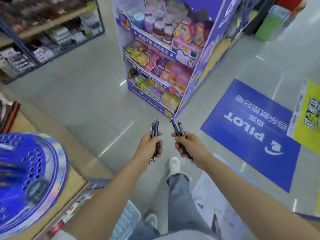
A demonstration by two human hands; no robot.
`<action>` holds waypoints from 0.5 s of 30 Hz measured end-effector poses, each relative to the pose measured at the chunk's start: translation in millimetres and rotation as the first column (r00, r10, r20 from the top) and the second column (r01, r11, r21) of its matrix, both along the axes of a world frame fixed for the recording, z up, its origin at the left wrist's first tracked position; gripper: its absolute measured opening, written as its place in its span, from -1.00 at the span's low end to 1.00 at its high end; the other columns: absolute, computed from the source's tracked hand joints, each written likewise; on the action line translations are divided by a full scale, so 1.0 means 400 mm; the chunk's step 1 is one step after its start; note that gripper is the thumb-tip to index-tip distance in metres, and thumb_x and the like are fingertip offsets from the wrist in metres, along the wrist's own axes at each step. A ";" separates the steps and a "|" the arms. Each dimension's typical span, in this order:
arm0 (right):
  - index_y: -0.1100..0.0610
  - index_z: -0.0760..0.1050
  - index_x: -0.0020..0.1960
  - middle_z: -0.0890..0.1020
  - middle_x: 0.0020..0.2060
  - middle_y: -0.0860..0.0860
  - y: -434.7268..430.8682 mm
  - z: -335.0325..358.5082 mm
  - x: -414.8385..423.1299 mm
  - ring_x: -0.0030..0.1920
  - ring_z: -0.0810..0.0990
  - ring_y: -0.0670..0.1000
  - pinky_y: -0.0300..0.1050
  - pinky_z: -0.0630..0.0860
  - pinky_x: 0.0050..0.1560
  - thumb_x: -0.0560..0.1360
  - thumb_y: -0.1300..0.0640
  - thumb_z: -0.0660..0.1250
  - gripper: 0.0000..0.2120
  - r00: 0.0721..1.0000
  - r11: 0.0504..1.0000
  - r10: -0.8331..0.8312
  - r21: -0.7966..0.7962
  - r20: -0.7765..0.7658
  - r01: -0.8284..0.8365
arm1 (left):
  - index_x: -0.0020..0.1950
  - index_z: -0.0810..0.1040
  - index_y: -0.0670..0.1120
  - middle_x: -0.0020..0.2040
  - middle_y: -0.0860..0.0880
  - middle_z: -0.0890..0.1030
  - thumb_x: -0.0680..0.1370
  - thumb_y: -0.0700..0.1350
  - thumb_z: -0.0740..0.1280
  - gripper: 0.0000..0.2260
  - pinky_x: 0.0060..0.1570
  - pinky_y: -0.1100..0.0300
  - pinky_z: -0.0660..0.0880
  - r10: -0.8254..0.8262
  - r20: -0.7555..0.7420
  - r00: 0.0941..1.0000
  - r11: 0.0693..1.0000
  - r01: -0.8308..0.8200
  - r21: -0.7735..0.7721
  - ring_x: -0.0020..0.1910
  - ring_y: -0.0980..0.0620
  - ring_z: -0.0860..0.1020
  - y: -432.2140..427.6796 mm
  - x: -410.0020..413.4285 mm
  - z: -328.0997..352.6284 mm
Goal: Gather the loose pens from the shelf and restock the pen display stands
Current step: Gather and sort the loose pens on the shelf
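Left hand [150, 146] grips pens [154, 129] (dark bundle); right hand [189, 145] grips another bundle [178, 129].

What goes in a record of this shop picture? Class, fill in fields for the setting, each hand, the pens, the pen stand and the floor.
setting: shop aisle with a grey floor
left hand: grips the left pens, a dark bunch
right hand: grips the right pens, a dark bunch
pen stand: blue, perforated, lower left, blurred
shelf unit: purple, ahead, stocked with colourful packs
floor mat: blue, marked PILOT, on the right
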State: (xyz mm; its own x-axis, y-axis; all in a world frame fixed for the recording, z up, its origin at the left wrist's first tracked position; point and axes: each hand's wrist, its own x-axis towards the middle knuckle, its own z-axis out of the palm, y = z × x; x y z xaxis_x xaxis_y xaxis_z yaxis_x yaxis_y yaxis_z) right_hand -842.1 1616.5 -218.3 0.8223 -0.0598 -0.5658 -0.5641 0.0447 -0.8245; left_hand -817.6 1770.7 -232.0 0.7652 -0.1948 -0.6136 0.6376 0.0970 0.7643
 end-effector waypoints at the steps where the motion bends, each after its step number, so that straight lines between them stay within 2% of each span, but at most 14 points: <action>1: 0.28 0.46 0.17 0.49 -0.42 0.07 -0.003 -0.011 0.077 -0.50 0.34 -0.03 -0.22 0.26 -0.52 0.59 0.29 0.19 -0.82 0.999 0.999 0.043 -0.005 0.009 -0.043 | 0.11 0.42 -0.12 -0.35 -0.08 0.45 0.58 -0.31 0.11 -0.81 -0.57 0.29 0.25 0.038 0.015 0.999 0.999 -0.038 0.004 -0.53 0.04 0.38 0.002 0.062 -0.009; 8: 0.32 0.38 0.15 0.56 -0.45 0.04 0.070 -0.029 0.613 -0.54 0.36 -0.03 -0.22 0.27 -0.56 0.54 0.33 0.23 -0.81 0.924 0.925 0.377 -0.064 0.058 -0.374 | 0.13 0.42 -0.15 -0.30 -0.10 0.47 0.61 -0.32 0.14 -0.84 -0.62 0.30 0.28 0.389 0.058 0.920 0.919 -0.391 0.045 -0.60 0.08 0.41 0.079 0.462 -0.003; 15: 0.17 0.40 0.05 0.56 -0.43 0.03 0.346 -0.019 1.012 -0.55 0.38 -0.07 -0.25 0.25 -0.57 0.57 0.32 0.22 -0.90 0.766 0.767 0.641 -0.006 0.055 -0.642 | 0.10 0.45 -0.16 -0.28 -0.11 0.47 0.58 -0.36 0.14 -0.81 -0.63 0.31 0.27 0.646 0.055 0.762 0.757 -0.648 0.085 -0.62 0.08 0.42 0.310 0.733 0.011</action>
State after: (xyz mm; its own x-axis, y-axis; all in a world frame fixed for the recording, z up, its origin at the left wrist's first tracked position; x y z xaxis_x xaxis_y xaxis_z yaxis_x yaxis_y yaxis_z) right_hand -437.1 1754.8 -225.8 0.6940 0.4987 -0.5192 -0.4227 -0.3016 -0.8546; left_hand -524.3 1894.7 -227.5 0.7008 0.4084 -0.5848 0.4328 0.4082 0.8038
